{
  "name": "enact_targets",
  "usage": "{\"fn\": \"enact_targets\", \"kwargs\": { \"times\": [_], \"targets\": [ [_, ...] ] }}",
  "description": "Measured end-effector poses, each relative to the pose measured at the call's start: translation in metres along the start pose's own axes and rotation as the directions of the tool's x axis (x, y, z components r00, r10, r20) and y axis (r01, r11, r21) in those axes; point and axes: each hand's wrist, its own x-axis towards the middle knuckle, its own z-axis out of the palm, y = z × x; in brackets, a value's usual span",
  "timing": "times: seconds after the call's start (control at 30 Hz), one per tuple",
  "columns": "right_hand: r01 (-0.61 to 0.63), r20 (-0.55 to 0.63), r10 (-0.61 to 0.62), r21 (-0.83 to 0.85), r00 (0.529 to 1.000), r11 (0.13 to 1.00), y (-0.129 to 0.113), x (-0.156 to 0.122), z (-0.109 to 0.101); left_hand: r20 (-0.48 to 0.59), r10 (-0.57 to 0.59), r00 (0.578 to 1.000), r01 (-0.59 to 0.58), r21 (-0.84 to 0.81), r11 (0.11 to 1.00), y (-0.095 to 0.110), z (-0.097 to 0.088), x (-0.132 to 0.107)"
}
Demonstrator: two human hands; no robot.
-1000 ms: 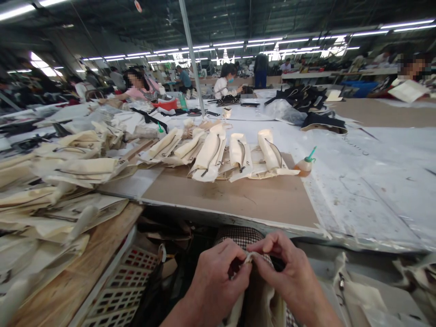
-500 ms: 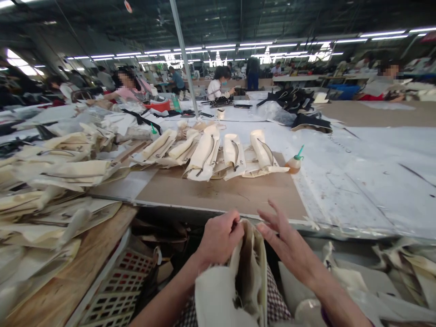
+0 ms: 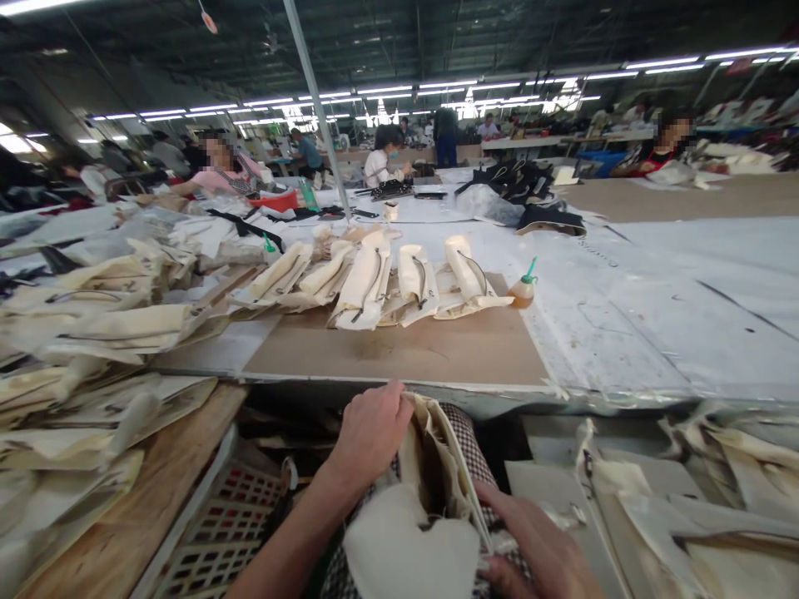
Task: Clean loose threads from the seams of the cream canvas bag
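A cream fabric bag piece (image 3: 412, 541) lies across my lap over checked cloth, its opening facing up with frayed inner edges. My left hand (image 3: 378, 428) is closed on its far upper edge, fingers curled over the rim. Low on the right side, my right hand (image 3: 530, 541) has thumb and fingers around the edge of the same piece; part of its grip is cut off by the frame. Ahead on the table, several similar cream bag pieces (image 3: 365, 283) with dark zippers lie in a row on brown board (image 3: 399, 353).
An oil bottle (image 3: 523, 293) with a green spout stands right of the row. Stacked cream pieces (image 3: 118, 329) fill the left side, above a white plastic basket (image 3: 212, 516). More pieces (image 3: 687, 499) lie at right. Co-workers sit across the table.
My right hand has come down from beside the top of the bag piece to its lower right edge and closed there. The left hand keeps its hold. The view has shifted slightly.
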Motion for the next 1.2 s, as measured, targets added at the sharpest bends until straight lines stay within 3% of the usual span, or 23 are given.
{"fn": "enact_targets", "kwargs": {
  "times": [0.07,0.17,0.27,0.37,0.47,0.57,0.67,0.83,1.03,1.13,1.2],
  "targets": [
    [-0.011,0.032,0.009,0.052,0.999,0.999,0.006,0.001,-0.022,0.036,-0.001,0.999,-0.001,0.035,0.999,-0.006,-0.008,-0.023],
    [-0.122,0.104,0.108,0.133,0.989,0.984,0.015,0.000,-0.040,0.088,0.036,0.995,-0.044,0.091,0.995,-0.014,-0.014,-0.046],
    [-0.167,0.157,0.140,0.174,0.978,0.970,0.024,-0.002,-0.038,-0.026,0.160,0.987,-0.157,0.071,0.985,-0.018,-0.014,-0.050],
    [-0.142,0.166,0.109,0.200,0.980,0.970,0.031,-0.001,-0.031,-0.152,0.387,0.909,-0.402,-0.079,0.912,-0.013,-0.015,-0.040],
    [-0.115,0.146,0.084,0.218,0.986,0.969,0.034,0.001,-0.028,-0.075,0.580,0.811,-0.580,-0.231,0.781,-0.001,-0.018,-0.024],
    [-0.138,0.142,0.111,0.196,0.984,0.971,0.034,0.003,-0.031,0.021,0.651,0.759,-0.619,-0.287,0.731,0.013,-0.014,-0.006],
    [-0.174,0.135,0.147,0.214,0.980,0.961,0.032,0.007,-0.035,0.048,0.662,0.748,-0.630,-0.263,0.731,0.022,-0.004,0.010],
    [-0.230,0.150,0.192,0.310,0.970,0.923,0.023,0.014,-0.044,0.000,0.653,0.757,-0.634,-0.238,0.735,0.025,0.005,0.019],
    [-0.510,0.254,0.447,0.320,0.858,0.798,0.014,0.020,-0.065,-0.056,0.637,0.769,-0.633,-0.214,0.744,0.026,0.010,0.012],
    [-0.526,0.331,0.434,0.273,0.838,0.806,0.013,0.033,-0.070,-0.062,0.634,0.771,-0.632,-0.201,0.749,0.026,0.013,0.008],
    [-0.507,0.345,0.436,0.148,0.831,0.849,0.009,0.046,-0.068,-0.055,0.631,0.774,-0.629,-0.187,0.755,0.026,0.015,0.006]
  ]
}}
